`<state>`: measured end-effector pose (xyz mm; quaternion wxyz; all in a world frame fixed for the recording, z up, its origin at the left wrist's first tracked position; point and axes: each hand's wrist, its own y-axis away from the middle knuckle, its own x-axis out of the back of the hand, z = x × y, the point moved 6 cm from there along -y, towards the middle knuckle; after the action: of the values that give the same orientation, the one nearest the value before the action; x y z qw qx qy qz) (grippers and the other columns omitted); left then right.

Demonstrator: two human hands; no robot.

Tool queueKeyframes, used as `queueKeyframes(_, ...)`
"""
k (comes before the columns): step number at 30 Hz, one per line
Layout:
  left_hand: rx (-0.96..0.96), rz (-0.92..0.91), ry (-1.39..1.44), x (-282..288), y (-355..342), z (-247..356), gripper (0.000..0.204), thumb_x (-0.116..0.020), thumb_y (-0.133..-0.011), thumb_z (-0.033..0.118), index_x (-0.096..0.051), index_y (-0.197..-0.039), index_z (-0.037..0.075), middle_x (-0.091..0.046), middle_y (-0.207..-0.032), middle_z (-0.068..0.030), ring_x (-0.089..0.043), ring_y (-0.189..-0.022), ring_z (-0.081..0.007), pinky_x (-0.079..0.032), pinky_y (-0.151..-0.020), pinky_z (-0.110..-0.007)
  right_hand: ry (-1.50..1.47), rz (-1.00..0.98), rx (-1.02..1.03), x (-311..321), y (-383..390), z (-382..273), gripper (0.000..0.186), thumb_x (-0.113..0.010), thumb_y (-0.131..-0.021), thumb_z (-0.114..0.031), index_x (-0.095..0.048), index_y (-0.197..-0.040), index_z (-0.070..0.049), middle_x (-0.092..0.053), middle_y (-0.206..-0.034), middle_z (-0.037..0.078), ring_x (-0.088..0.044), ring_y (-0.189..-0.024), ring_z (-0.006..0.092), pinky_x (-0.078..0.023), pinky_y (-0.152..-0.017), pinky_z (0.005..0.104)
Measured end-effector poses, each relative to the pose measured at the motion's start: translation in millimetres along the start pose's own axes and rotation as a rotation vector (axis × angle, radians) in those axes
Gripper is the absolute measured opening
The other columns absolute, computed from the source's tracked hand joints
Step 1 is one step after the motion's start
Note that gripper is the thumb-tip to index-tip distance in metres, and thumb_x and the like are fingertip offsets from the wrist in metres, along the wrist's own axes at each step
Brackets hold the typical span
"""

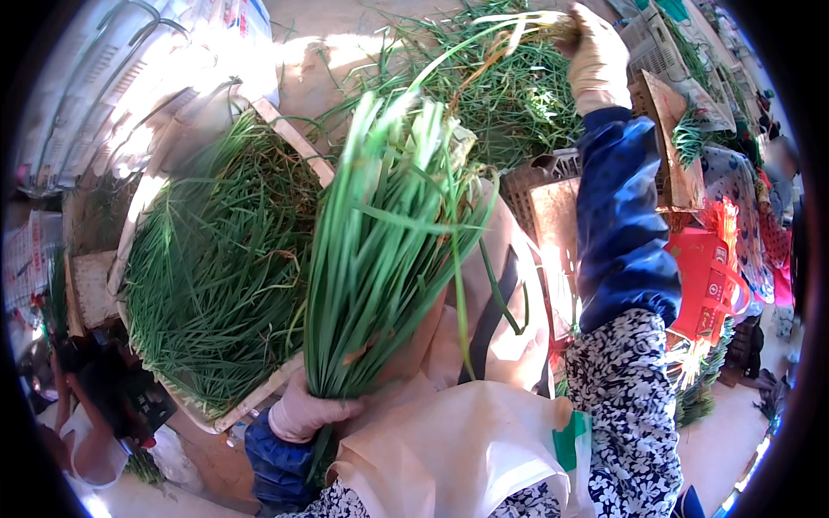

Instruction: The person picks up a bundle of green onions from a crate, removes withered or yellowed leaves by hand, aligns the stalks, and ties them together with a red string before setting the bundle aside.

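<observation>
My left hand, in a pale glove, grips the base of a thick bunch of green chives that stands upright in front of me. My right hand, also gloved, reaches far out and pinches a few loose yellow-green stalks pulled up from the loose chive pile on the ground. A blue sleeve cover and a flowered sleeve clothe my right arm. A cream apron lies across my lap.
A tray of laid-out chives sits at my left, its pale rim showing. A brown plastic crate and cardboard stand at right, with red packaging. Another person sits at far right.
</observation>
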<state>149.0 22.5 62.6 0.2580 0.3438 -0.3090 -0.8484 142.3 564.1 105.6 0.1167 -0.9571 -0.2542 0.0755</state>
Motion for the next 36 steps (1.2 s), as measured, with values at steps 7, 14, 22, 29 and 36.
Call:
queueKeyframes(7, -0.005, -0.010, -0.008, -7.8, -12.4, -7.7, 0.076, -0.078, -0.065, -0.009, -0.052, -0.136, 0.004, -0.061, -0.127, -0.0061, -0.057, -0.115, -0.0168, -0.045, -0.100, -0.033, 0.508, -0.403, 0.255, -47.2, 80.3, -1.7, 0.075, -0.082, -0.075, -0.041, -0.054, -0.132, 0.000, -0.061, -0.125, 0.022, -0.058, -0.119, 0.0334, -0.046, -0.100, 0.0374)
queueKeyframes(14, 0.051, 0.009, 0.010, -2.9, -14.1, -21.7, 0.090, -0.077, -0.060, -0.013, -0.046, -0.142, 0.006, -0.056, -0.136, -0.0112, -0.058, -0.118, -0.0226, -0.048, -0.099, -0.037, 0.955, -0.835, 0.161, -131.2, 145.8, -27.8, 0.043, -0.064, -0.078, -0.043, -0.069, -0.099, -0.006, -0.068, -0.085, 0.019, -0.068, -0.084, 0.0367, -0.054, -0.075, 0.0423)
queueKeyframes(22, 0.016, -0.052, -0.036, -7.5, -18.8, -29.1, 0.085, -0.076, -0.064, -0.012, -0.046, -0.142, 0.003, -0.055, -0.137, -0.0121, -0.055, -0.122, -0.0217, -0.045, -0.102, -0.036, 0.949, -1.033, 0.058, -145.6, 161.3, -18.0, 0.043, -0.075, -0.080, -0.039, -0.071, -0.108, -0.008, -0.070, -0.079, 0.013, -0.068, -0.074, 0.0281, -0.053, -0.071, 0.0349)
queueKeyframes(29, 0.033, -0.085, -0.009, 0.0, -21.7, -37.1, 0.081, -0.080, -0.066, -0.009, -0.048, -0.139, 0.004, -0.055, -0.137, -0.0122, -0.056, -0.121, -0.0229, -0.046, -0.103, -0.037, 0.532, -0.601, -0.240, -110.2, 119.2, 11.3, 0.027, -0.075, -0.083, -0.022, -0.071, -0.096, 0.001, -0.070, -0.078, 0.006, -0.063, -0.074, 0.0139, -0.051, -0.073, 0.0300)
queueKeyframes(36, 0.104, -0.093, 0.010, 1.6, -26.5, -45.5, 0.080, -0.081, -0.066, -0.009, -0.048, -0.138, 0.007, -0.056, -0.134, -0.0114, -0.056, -0.120, -0.0236, -0.047, -0.104, -0.039, 0.708, -0.498, 0.107, -81.4, 42.9, 23.4, 0.054, -0.071, -0.088, -0.034, -0.054, -0.128, -0.002, -0.066, -0.110, 0.008, -0.057, -0.102, 0.0176, -0.044, -0.091, 0.0328)
